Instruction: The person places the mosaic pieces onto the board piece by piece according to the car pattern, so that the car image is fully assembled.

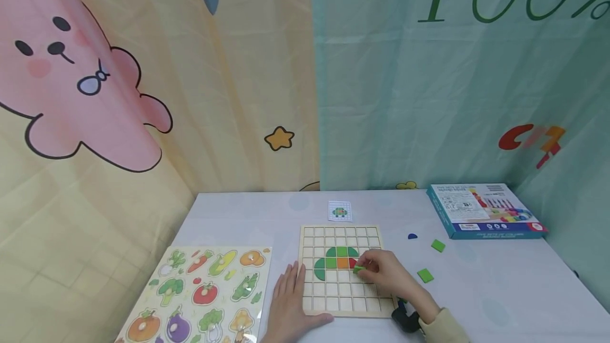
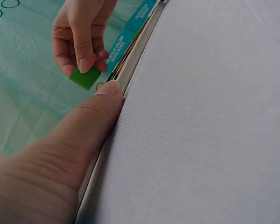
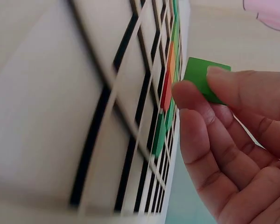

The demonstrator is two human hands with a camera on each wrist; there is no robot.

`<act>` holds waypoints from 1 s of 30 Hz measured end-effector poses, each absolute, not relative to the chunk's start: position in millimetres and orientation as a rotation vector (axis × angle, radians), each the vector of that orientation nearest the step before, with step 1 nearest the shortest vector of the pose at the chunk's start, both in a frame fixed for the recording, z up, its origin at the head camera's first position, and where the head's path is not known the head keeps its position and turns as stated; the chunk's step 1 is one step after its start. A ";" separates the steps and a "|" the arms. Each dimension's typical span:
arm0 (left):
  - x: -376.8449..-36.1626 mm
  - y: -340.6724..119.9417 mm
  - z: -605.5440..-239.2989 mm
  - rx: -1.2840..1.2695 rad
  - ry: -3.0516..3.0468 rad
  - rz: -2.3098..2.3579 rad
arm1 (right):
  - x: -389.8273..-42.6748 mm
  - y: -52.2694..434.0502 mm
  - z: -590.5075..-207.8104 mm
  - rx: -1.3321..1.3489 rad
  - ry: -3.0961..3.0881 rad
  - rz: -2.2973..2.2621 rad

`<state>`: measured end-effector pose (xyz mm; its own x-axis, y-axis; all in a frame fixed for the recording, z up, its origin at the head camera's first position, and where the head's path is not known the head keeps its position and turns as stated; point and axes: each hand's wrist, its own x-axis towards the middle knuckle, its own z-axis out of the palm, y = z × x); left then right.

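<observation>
A wooden grid board (image 1: pixel 340 300) lies on the table with green, orange and red tiles (image 1: pixel 341 262) set near its middle. My right hand (image 1: pixel 378 271) hovers over the board's right side and pinches a small green tile (image 1: pixel 358 269) between thumb and fingers; the right wrist view shows the green tile (image 3: pixel 203 77) just above the board's slots (image 3: pixel 130 116). My left hand (image 1: pixel 290 300) lies flat against the board's left edge, its thumb (image 2: pixel 91 121) along the rim. In the left wrist view the right hand (image 2: pixel 81 37) holds the green tile (image 2: pixel 85 78).
A vegetable peg puzzle (image 1: pixel 202 292) lies at the left. A pattern card (image 1: pixel 340 210) sits behind the board. Two loose green tiles (image 1: pixel 437 245) (image 1: pixel 425 275) and a blue piece (image 1: pixel 412 236) lie to the right, near a blue box (image 1: pixel 483 210). Curtains hang behind.
</observation>
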<state>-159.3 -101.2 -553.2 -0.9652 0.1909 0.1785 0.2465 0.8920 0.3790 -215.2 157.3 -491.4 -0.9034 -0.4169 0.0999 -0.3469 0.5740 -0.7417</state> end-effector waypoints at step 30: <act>-159.2 -102.2 -552.5 -0.346 -2.942 -0.607 | -221.4 100.8 -498.3 -0.709 2.751 -1.191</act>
